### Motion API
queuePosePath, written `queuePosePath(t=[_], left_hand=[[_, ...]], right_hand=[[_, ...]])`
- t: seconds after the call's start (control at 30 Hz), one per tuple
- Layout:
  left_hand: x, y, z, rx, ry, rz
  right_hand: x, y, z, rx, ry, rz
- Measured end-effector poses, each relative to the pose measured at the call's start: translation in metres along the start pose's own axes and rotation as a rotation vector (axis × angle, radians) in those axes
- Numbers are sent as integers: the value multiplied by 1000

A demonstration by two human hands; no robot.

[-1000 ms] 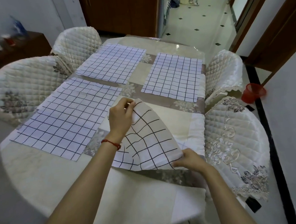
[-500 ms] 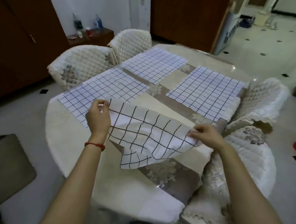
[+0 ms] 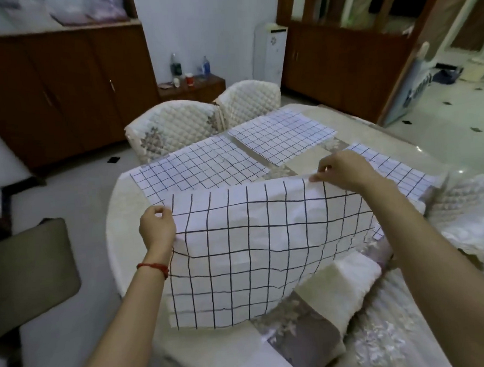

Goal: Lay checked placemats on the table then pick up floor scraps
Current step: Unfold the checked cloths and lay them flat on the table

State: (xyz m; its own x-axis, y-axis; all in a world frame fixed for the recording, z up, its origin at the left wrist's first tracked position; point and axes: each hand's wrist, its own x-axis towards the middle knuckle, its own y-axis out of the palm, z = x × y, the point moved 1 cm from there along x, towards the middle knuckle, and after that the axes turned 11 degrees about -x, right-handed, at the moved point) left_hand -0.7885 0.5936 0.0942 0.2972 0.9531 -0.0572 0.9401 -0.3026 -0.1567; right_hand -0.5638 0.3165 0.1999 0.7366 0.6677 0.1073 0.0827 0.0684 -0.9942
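Here both hands pinch one checked placemat by its top corners, left hand and right hand, above the table's near edge.

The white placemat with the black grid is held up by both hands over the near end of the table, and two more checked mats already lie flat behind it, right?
Not quite: three checked mats lie flat, not two. The head view shows the left hand and right hand holding the white placemat with the black grid over the table.
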Motion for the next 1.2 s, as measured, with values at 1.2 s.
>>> queuePosePath(t=[1.2], left_hand=[[4, -21, 152, 152, -423, -278]], right_hand=[[3, 252, -38, 572, 578, 228]])
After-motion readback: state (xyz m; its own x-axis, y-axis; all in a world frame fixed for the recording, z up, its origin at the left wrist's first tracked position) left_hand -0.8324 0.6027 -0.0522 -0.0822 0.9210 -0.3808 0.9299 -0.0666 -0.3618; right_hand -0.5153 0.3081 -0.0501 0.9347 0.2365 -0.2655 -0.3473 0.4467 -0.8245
